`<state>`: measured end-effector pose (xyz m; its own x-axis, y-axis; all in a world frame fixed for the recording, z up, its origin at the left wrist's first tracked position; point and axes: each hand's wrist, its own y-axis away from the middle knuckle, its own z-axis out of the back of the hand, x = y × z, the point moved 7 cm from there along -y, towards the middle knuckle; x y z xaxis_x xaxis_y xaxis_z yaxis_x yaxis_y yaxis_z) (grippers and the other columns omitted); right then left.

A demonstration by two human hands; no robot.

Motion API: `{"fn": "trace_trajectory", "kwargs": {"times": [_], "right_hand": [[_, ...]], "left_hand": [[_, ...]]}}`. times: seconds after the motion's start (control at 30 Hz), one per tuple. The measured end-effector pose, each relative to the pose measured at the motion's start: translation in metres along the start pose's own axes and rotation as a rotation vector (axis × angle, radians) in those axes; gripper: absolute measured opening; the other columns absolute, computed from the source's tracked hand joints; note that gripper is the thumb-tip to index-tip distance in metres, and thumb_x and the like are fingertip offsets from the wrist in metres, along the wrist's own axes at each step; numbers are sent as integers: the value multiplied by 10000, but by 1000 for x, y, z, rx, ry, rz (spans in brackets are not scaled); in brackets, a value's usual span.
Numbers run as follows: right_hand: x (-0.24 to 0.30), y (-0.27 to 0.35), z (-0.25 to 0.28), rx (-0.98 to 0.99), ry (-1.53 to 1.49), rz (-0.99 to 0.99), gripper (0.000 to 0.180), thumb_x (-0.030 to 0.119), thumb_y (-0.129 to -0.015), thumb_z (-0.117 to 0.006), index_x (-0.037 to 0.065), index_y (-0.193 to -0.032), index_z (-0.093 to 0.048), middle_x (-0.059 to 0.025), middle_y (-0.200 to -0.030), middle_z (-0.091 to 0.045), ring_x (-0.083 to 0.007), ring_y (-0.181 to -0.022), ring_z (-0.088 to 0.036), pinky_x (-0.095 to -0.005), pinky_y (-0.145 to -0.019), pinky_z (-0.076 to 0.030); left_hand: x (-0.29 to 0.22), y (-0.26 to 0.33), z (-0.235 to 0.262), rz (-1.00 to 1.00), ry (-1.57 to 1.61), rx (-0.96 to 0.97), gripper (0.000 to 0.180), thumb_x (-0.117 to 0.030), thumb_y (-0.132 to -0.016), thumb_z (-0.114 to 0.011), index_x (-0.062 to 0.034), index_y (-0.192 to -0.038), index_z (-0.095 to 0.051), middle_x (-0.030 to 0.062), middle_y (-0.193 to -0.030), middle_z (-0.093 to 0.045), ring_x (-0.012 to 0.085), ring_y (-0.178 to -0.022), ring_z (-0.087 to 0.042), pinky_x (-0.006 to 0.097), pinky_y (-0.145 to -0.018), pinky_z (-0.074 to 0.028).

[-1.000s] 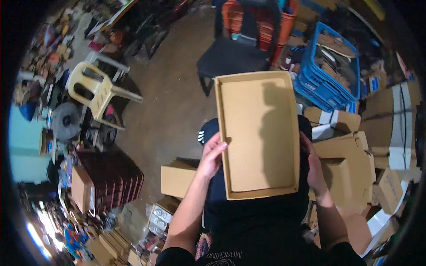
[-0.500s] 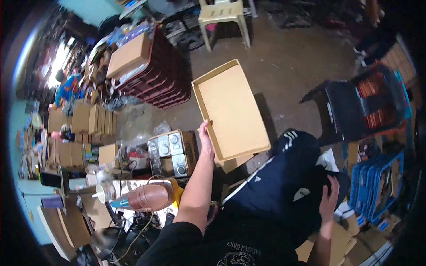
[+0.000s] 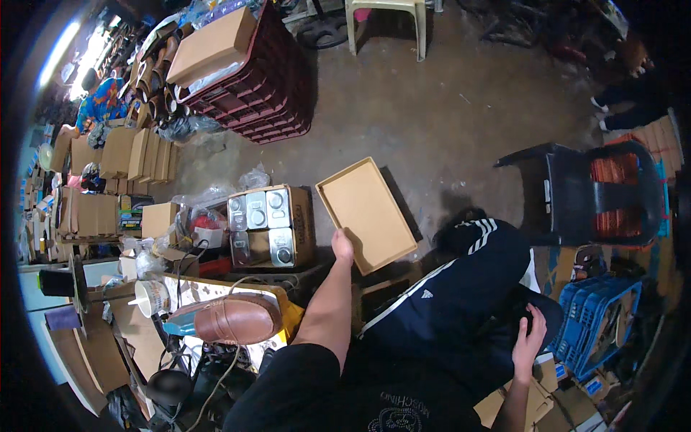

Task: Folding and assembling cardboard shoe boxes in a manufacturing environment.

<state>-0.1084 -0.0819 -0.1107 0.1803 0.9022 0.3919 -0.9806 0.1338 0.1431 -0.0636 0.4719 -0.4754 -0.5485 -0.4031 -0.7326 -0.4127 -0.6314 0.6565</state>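
A shallow, open cardboard tray, like a shoebox lid (image 3: 371,216), is held out over the floor with its hollow side up. My left hand (image 3: 343,246) grips its near left edge; the fingers beneath the rim are hidden. On my dark trouser leg, near the knee, rests my right hand (image 3: 530,335), its fingers apart and nothing in them. A brown leather loafer (image 3: 237,319) with a blue-green piece at one end lies to the left of my left forearm, on a cluttered worktop.
Beyond the worktop stands an open carton of metal cans (image 3: 257,209). A tall maroon crate (image 3: 270,93) bears a cardboard box at the far left. To the right are a black plastic chair (image 3: 576,194) and blue crates (image 3: 586,317). A cream chair (image 3: 389,11) stands far ahead.
My left hand has lowered the cardboard lid away from me, so it looks smaller and nearer the floor. My right hand stays on my leg. The view has shifted slightly.
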Motion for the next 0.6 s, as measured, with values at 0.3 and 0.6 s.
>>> {"fn": "trace_trajectory", "kwargs": {"times": [0.3, 0.6], "right_hand": [[2, 8, 1, -51, 9, -17, 428, 325, -1025, -580, 34, -1338, -603, -164, -1354, -613, -359, -1344, -512, -464, -1156, -330], [22, 23, 16, -246, -78, 12, 363, 227, -885, -766, 52, -1193, -689, -143, -1271, -662, -365, -1295, -553, -471, -1099, -416]], "left_hand": [[-51, 29, 7, -22, -660, -457, 644, -182, -876, -707, -141, -1478, -482, 198, -1430, -484, 369, -1346, -471, 519, -1094, -421], [-153, 104, -111, -921, -375, 255, 370, -97, -970, -663, -25, -1326, -593, 124, -1235, -626, 268, -1185, -585, 402, -1065, -450]]}}
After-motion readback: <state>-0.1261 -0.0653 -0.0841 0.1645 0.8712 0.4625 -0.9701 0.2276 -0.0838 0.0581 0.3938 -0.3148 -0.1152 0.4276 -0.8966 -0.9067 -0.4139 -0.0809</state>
